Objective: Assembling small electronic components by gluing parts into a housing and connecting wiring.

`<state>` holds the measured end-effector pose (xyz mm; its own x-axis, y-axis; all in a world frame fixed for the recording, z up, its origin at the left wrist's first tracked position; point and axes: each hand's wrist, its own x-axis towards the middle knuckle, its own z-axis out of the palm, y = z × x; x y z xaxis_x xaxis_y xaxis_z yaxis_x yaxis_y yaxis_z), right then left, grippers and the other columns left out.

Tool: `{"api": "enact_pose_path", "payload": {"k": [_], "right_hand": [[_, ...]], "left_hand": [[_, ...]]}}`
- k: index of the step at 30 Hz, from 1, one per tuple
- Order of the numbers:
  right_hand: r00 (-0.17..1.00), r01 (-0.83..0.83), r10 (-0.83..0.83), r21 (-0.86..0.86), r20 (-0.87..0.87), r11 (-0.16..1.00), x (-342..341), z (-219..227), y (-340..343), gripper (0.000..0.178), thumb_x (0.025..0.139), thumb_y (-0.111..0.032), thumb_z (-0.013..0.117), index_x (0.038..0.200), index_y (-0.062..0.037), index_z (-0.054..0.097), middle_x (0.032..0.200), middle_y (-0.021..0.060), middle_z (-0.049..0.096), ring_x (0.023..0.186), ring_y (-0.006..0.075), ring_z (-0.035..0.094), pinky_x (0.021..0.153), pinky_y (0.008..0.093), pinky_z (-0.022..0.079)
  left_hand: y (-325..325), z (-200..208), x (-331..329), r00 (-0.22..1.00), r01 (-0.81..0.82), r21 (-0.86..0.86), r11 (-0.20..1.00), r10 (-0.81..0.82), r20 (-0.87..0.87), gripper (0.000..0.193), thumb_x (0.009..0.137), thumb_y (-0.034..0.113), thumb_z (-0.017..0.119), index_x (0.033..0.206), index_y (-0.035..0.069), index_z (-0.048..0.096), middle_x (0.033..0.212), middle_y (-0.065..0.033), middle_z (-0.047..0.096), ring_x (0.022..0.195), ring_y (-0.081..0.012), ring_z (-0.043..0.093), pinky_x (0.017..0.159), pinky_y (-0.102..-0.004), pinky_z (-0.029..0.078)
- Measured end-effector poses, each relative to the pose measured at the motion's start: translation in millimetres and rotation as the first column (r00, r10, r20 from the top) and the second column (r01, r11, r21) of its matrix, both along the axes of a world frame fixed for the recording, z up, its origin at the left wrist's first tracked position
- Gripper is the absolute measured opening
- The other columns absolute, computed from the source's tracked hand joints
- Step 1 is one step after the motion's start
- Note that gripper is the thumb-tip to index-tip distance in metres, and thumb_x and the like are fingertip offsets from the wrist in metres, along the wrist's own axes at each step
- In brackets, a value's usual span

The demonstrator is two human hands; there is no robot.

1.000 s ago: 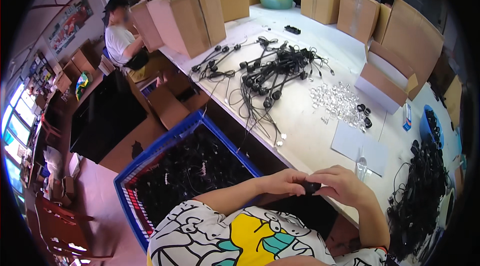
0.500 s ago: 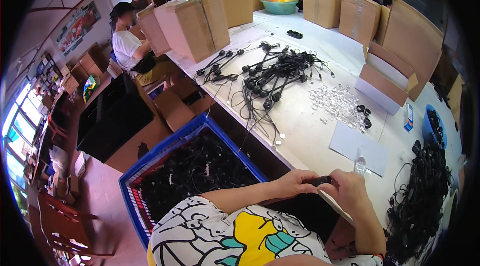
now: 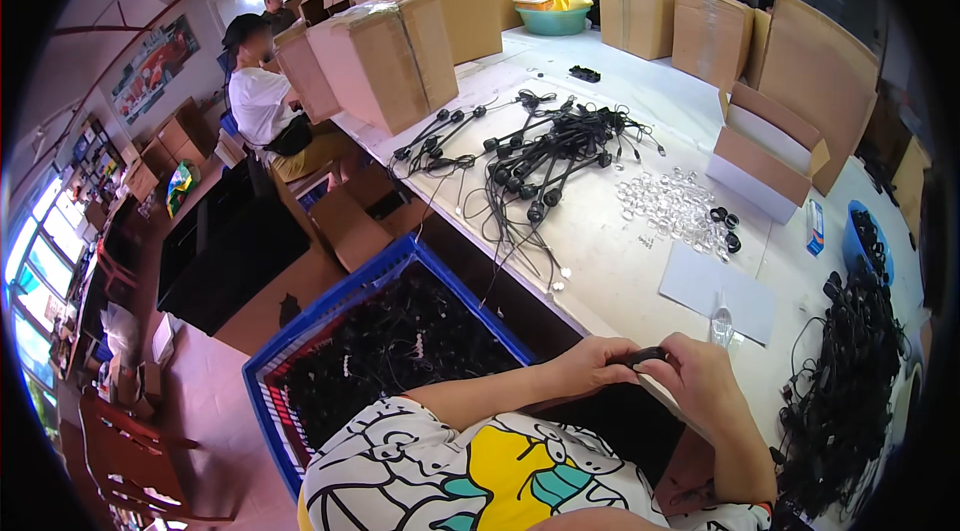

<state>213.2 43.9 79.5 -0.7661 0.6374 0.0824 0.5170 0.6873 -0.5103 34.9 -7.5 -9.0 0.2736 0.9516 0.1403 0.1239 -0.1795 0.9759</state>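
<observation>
At the table's near edge, my left hand [image 3: 598, 363] and my right hand [image 3: 697, 376] grip a small black round part [image 3: 648, 356] between the fingertips of both. My fingers cover much of it, so its exact kind does not show. Just beyond the right hand, a clear plastic piece [image 3: 721, 323] rests on a white sheet [image 3: 690, 277]. Farther off lie many clear lens-like discs [image 3: 668, 206], with a few black rings [image 3: 732, 243] beside them. To their left is a pile of black cabled fittings [image 3: 545, 156] with round heads.
A blue basket [image 3: 262, 371] full of black parts stands left of my arms. More black cables [image 3: 840, 381] heap up at the table's right, near a blue bowl [image 3: 868, 231]. An open carton [image 3: 765, 156] and large boxes [image 3: 385, 56] stand farther back. A seated person [image 3: 262, 96] is far left.
The view has shifted slightly. Both hands stay in nearly the same place on the black part, which now shows a little more between the fingers.
</observation>
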Motion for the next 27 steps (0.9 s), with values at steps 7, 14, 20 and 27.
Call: {"api": "enact_pose_path", "payload": {"k": [7,14,20,27], "right_hand": [[0.999,0.008,-0.006,-0.064,0.039,0.998,3,13,-13,0.026,0.069,-0.014,0.068,0.088,0.0,0.056,0.066,0.0134,0.056,0.056,0.0246,0.054,0.053,0.0305,0.043],[0.979,0.039,-0.038,0.002,-0.201,0.999,8,4,-19,0.022,0.072,-0.022,0.066,0.083,-0.0042,0.057,0.066,0.0133,0.056,0.059,0.026,0.056,0.053,0.0327,0.043],[0.836,-0.03,-0.108,-0.242,-0.538,0.97,-10,-30,-20,0.035,0.08,-0.016,0.055,0.111,-0.0012,0.046,0.088,0.0117,0.057,0.077,0.0207,0.056,0.07,0.0297,0.044],[0.892,-0.113,-0.317,-0.838,-0.322,0.534,2,-101,-49,0.022,0.09,-0.023,0.042,0.095,-0.0029,0.05,0.071,0.0028,0.05,0.065,0.0085,0.05,0.059,0.0213,0.041]], "left_hand": [[-9,-6,3,0.999,0.013,-0.037,0.999,-0.011,0.046,0.028,0.076,0.014,0.063,0.101,0.003,0.055,0.082,-0.0042,0.06,0.077,-0.0075,0.053,0.072,-0.0232,0.044],[-10,-2,11,0.994,-0.079,0.198,0.977,0.092,-0.053,0.03,0.074,0.016,0.066,0.1,0.003,0.057,0.078,-0.0058,0.061,0.072,-0.0098,0.056,0.066,-0.0266,0.046],[-15,18,8,0.749,-0.084,-0.198,0.977,0.192,0.634,0.028,0.085,0.021,0.05,0.107,0.003,0.048,0.062,0.0035,0.042,0.051,-0.0059,0.036,0.047,-0.0204,0.032],[25,26,10,0.511,-0.166,-0.156,0.974,0.22,0.831,0.024,0.091,0.031,0.041,0.1,0.009,0.046,0.068,0.0021,0.036,0.052,-0.0074,0.031,0.048,-0.0217,0.028]]}}
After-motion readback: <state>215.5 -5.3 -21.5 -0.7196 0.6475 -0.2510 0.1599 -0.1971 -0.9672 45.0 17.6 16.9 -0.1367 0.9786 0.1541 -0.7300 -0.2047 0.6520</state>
